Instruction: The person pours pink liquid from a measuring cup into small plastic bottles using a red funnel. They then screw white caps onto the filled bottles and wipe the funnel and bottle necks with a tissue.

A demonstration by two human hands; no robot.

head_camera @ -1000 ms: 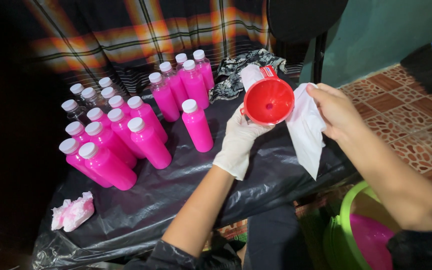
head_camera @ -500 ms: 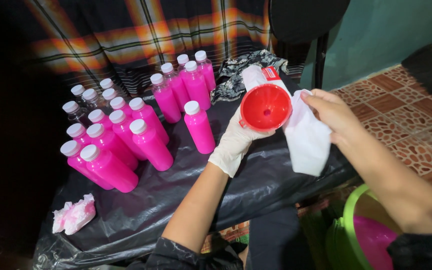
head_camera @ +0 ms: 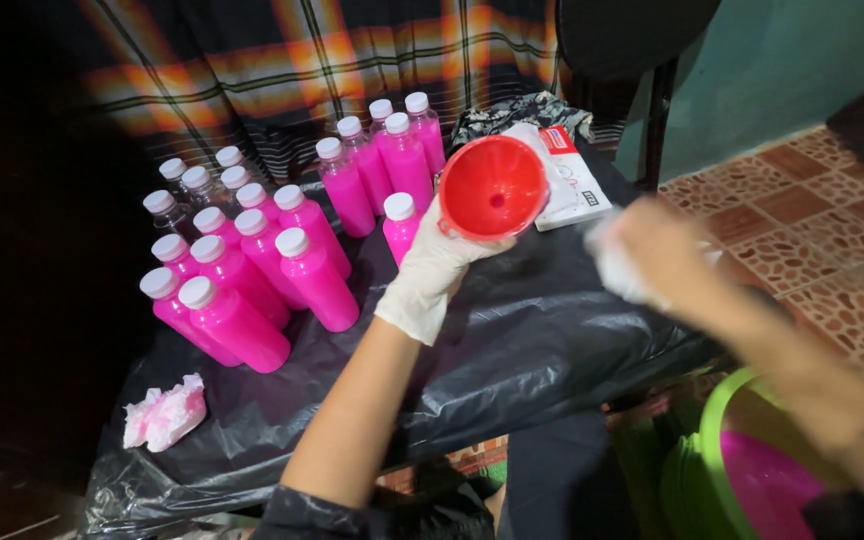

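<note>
My left hand (head_camera: 430, 272), in a white glove, holds a red funnel (head_camera: 493, 187) by its rim, with the wide mouth tilted toward me. My right hand (head_camera: 652, 250) is bare and blurred with motion, to the right of the funnel and apart from it, closed on a crumpled white tissue (head_camera: 614, 268). Both hands are above a table covered in black plastic sheeting (head_camera: 512, 350). Behind the left hand stands a single pink bottle (head_camera: 399, 222) with a white cap.
Several capped bottles of pink liquid (head_camera: 242, 280) stand on the left and at the back (head_camera: 382, 160). A pink-stained wad of tissue (head_camera: 165, 412) lies front left. A white and red packet (head_camera: 570, 175) lies behind the funnel. A green bucket with pink liquid (head_camera: 742, 470) sits lower right.
The right hand has pulled the tissue away from the funnel toward the right and lower. The left hand keeps hold of the funnel, now tilted more toward me.
</note>
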